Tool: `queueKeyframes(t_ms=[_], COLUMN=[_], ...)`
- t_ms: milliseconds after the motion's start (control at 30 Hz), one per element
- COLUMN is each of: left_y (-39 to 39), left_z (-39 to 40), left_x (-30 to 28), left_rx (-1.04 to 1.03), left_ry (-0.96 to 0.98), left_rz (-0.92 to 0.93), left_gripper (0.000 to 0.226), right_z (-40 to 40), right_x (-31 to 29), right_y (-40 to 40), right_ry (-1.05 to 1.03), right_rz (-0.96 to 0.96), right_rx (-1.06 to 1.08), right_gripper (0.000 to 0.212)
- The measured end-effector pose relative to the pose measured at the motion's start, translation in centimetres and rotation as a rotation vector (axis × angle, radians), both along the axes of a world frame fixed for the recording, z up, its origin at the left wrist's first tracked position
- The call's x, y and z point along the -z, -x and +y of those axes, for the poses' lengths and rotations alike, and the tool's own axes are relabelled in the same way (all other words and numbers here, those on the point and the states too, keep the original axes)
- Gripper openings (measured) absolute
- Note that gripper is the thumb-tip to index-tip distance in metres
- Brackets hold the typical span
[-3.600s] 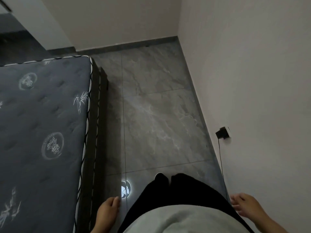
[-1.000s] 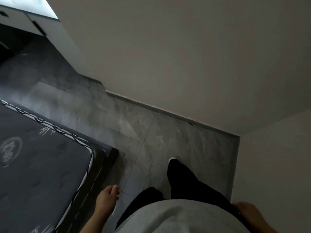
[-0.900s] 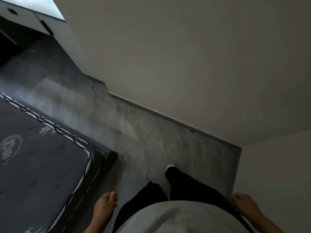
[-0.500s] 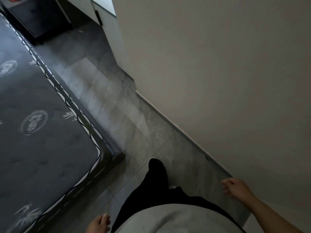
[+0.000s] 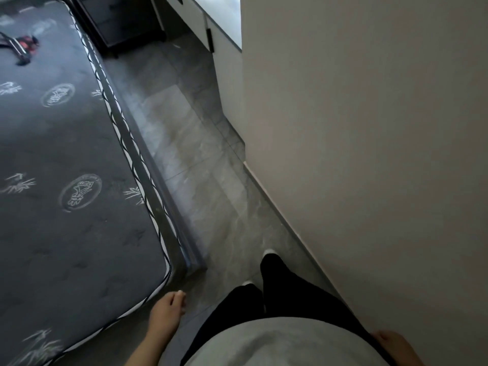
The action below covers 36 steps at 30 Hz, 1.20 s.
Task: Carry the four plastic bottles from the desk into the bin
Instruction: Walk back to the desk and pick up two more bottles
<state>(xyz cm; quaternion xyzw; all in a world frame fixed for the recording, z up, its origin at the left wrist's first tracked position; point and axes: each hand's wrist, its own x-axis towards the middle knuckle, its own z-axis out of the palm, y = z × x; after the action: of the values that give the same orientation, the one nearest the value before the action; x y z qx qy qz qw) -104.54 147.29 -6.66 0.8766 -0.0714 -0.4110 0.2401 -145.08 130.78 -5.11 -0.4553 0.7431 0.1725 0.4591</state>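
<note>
No plastic bottle, desk top or bin shows in the head view. My left hand [image 5: 166, 311] hangs at my side near the corner of the mattress, fingers relaxed, holding nothing. My right hand [image 5: 393, 346] is low at the right, partly hidden behind my grey shirt, close to the wall, and nothing shows in it. My black trouser legs and white shoe tips point along the floor passage.
A dark grey mattress [image 5: 66, 180] fills the left. A beige wall [image 5: 369, 154] runs close on the right. Between them lies a narrow grey tiled floor strip [image 5: 190, 159]. A white cabinet [image 5: 224, 43] and a dark drawer unit [image 5: 121, 19] stand at the far end. A red-black object [image 5: 25, 44] lies on the mattress.
The view has swung left round the mattress corner, so the passage, cabinet and drawer unit now lie ahead. My right hand dropped back beside my hip; my left hand swung forward.
</note>
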Motion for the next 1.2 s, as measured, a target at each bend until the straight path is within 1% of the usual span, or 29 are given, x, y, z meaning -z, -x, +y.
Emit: queueKeyframes(t_ms=[100,167,300,367,500,567,633,700,800,967,1033,1200], left_y=[-1.4,-1.7,-1.7,-1.7,-3.2,-5.0,-7.4,-10.1,-14.6,-22.9,-25.7,-31.2], left_z=[-3.2,-4.4,-5.2,-5.2,-5.2,-6.0,-7.2,-8.5,-10.6,-15.6,-17.7,-22.6], left_x=[0.4,0.4,0.7,0.6,0.7,0.9,1.1,0.8,0.7,0.1,0.0,0.6], left_rx=[-0.068,-0.136,-0.268,-0.334,-0.456,-0.48,-0.486,-0.536,-0.547,-0.453,-0.416,-0.401], left_ry=[0.002,-0.005,-0.039,-0.057,-0.083,-0.086,-0.092,-0.071,-0.051,0.006,0.029,0.042], left_rz=[-0.003,-0.008,-0.004,-0.002,-0.002,0.051,0.086,0.063,0.045,0.024,0.02,0.014], left_gripper=[0.025,0.023,0.022,0.023,0.023,0.028,0.032,0.028,0.026,0.026,0.026,0.03], right_z=[-5.5,-9.5,-16.9,-20.1,-24.4,-26.1,-27.4,-28.3,-28.9,-30.1,-31.1,-35.4], right_x=[0.3,0.6,0.5,0.1,-0.1,0.2,0.7,1.1,1.4,0.9,0.4,0.6], right_y=[-2.5,-4.6,-10.1,-13.6,-20.3,-23.3,-26.1,-28.2,-30.8,-34.0,-35.5,-40.4], right_ry=[-0.005,0.031,0.039,0.043,0.05,0.047,0.045,0.044,0.036,0.028,0.013,0.067], right_rz=[-0.021,-0.036,-0.138,-0.171,-0.228,-0.23,-0.226,-0.223,-0.181,-0.089,-0.087,-0.092], right_rx=[-0.104,-0.108,-0.053,-0.105,-0.216,-0.263,-0.283,-0.279,-0.284,-0.397,-0.419,-0.43], right_gripper=[0.026,0.027,0.026,0.021,0.022,0.023,0.022,0.023,0.025,0.039,0.042,0.026])
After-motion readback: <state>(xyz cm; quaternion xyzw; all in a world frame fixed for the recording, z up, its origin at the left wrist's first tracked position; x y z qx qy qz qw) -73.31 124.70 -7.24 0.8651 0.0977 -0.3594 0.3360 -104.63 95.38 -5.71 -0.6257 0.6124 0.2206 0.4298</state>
